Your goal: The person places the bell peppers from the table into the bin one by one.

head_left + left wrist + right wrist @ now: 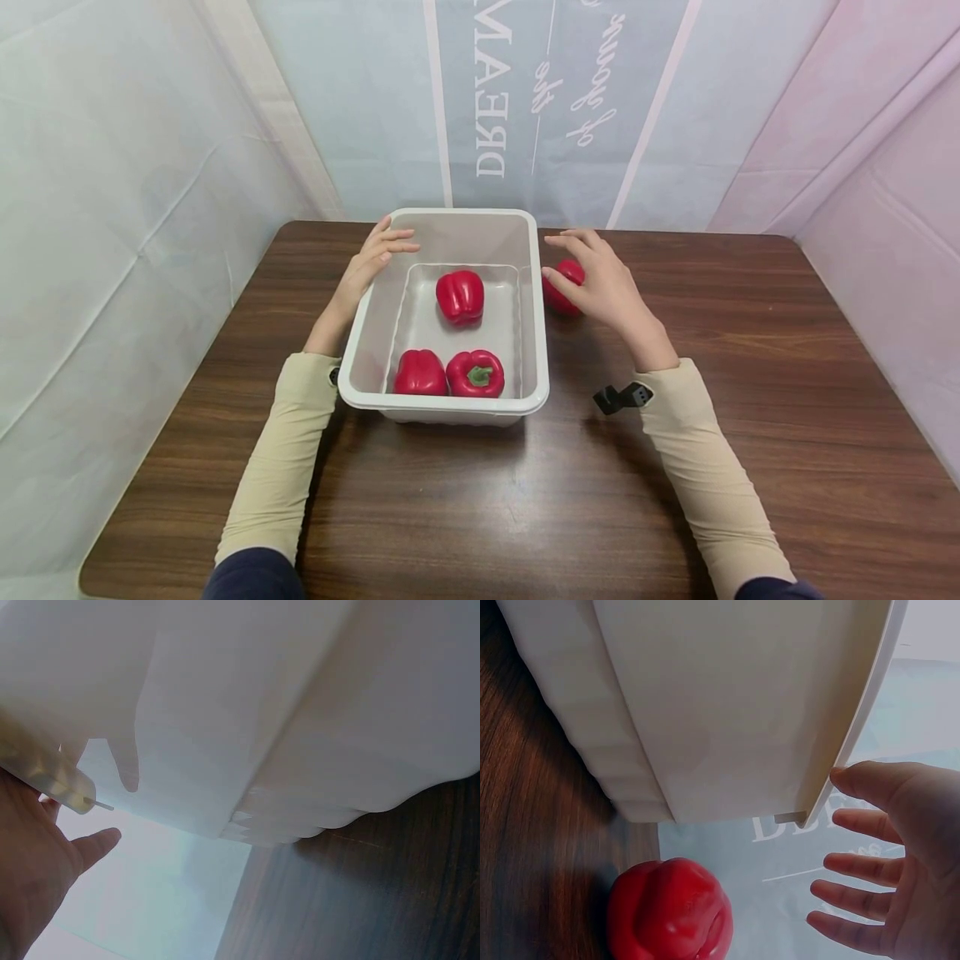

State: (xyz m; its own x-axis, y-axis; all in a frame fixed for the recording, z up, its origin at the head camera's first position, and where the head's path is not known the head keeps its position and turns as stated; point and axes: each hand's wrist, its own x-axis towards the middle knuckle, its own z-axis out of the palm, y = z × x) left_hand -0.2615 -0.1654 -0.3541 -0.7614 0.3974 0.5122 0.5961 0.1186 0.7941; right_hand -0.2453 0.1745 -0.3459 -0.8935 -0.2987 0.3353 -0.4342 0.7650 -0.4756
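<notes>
A light grey plastic bin (442, 403) holds three red bell peppers: one (460, 297) lies toward the middle, another (418, 373) at the near left, and one with its green stem facing up (457, 379) beside it. At the bin's left rim is my left hand (366, 267), its fingers reaching over the edge; firm contact is hard to judge. My right hand (603, 283) hovers just off the right rim with its fingers spread and nothing held. Under it, a fourth bell pepper (671, 911) sits on the table outside the bin, partly covered by the hand in the head view.
The bin stands on a dark brown wooden table (450, 500). A pale printed cloth (375, 108) hangs behind the table's far edge, and white cloth (112, 250) hangs at the left side. A black strap end (621, 398) sticks out from the right cuff.
</notes>
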